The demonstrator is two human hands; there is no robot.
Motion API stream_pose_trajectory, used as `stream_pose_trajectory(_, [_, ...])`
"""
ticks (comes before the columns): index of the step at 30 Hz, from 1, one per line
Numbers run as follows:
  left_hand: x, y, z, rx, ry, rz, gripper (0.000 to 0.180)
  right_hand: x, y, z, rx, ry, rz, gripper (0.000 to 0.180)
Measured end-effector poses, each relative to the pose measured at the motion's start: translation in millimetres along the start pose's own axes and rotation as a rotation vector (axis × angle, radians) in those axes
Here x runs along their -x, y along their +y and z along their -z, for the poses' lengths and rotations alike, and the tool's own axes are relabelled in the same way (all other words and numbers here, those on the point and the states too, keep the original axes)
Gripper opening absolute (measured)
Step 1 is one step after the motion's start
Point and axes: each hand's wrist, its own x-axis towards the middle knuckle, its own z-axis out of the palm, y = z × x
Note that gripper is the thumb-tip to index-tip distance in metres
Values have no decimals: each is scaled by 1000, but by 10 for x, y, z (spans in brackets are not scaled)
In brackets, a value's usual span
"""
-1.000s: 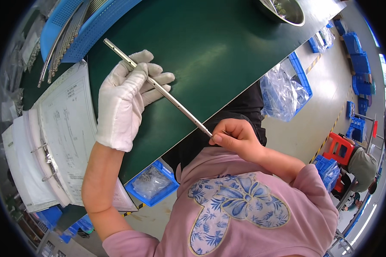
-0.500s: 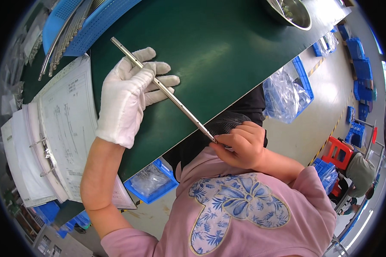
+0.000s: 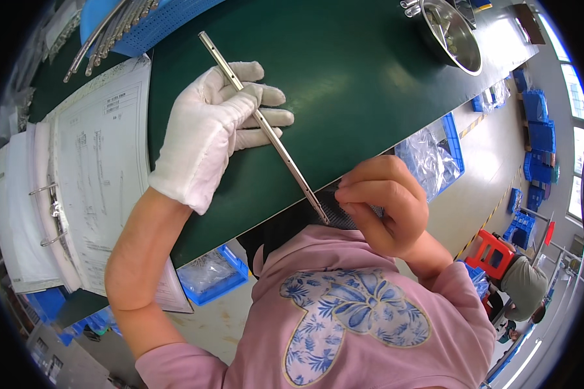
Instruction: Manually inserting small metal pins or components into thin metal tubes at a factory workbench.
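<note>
My left hand, in a white glove, is closed round a slim silver metal tube with small holes along its length. The thumb presses across the tube while the other fingers lie beneath it. One end of the tube points away over the green table; its other end comes past the table's edge toward my shirt. Close to that near end, but apart from it, is my bare right hand, its fingers curled and the thumb and fingertips pinched together. Whatever the pinch may hold is too small to make out.
An open ring binder with printed drawings lies at the left. Behind it, a blue basket holds several metal tubes. A steel bowl with small parts stands at the far right. Blue bins with plastic bags sit below the table edge.
My right hand has come off the tube's near end and moved up and to the right, its fingers still pinched. In the picture, my left hand and the tube sit slightly further right.
</note>
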Motion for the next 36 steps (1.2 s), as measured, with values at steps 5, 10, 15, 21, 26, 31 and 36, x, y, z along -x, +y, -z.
stream_pose_trajectory(5, [15, 10, -26, 14, -4, -6, 23, 32, -12, -92, -183, 53, -100, 20])
stream_pose_trajectory(10, [24, 13, -37, 22, -1, -7, 22, 68, 32, -156, -229, 54, -96, 19])
stream_pose_trajectory(15, [16, 4, -29, 47, -11, -8, 21, 25, 15, -100, -88, -5, -31, 20])
stream_pose_trajectory(21, [11, -17, -13, 64, -15, -10, 19, 2, -30, -50, 41, -95, 61, 17])
stream_pose_trajectory(26, [11, -13, -26, 56, -9, -18, 18, -18, 2, -39, 153, -128, 98, 19])
stream_pose_trajectory(31, [7, -17, -30, 53, -5, -22, 17, -65, 73, -128, 188, -44, 269, 20])
stream_pose_trajectory(36, [18, -15, -28, 51, -1, -23, 16, -65, 76, -82, 114, -117, 226, 20])
